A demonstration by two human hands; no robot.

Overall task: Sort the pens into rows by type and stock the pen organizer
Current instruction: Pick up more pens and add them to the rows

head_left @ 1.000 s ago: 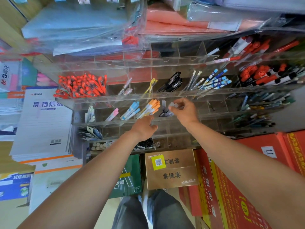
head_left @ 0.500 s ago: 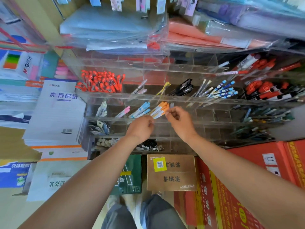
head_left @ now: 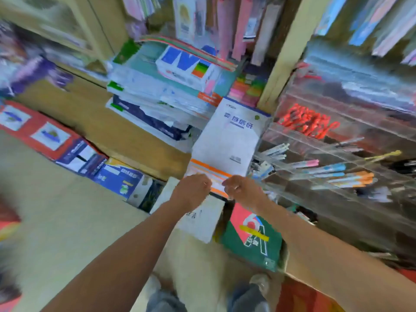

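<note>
The clear acrylic pen organizer (head_left: pixel 299 140) stands at the right, blurred by motion. Its compartments hold red pens (head_left: pixel 308 122), a pink-capped pen (head_left: pixel 308 164), blue-capped pens (head_left: pixel 333 168), orange-capped pens (head_left: pixel 358 179) and a yellow pen (head_left: pixel 387 154). My left hand (head_left: pixel 193 190) and right hand (head_left: pixel 240 190) hang close together, left of the organizer, in front of the near edge of a white paper pad stack (head_left: pixel 227 140). Both have curled fingers. The blur hides whether either holds anything.
Stacked paper reams (head_left: pixel 162 86) fill the shelf behind the pads. A brown carton (head_left: pixel 108 122) and red and blue boxes (head_left: pixel 51 136) line the floor at left. A green box (head_left: pixel 252 239) sits under the organizer. My shoes (head_left: pixel 258 282) show below.
The view has swung left, away from the organizer. Both hands have pulled back from the orange-pen compartment and now sit together in front of the paper pads.
</note>
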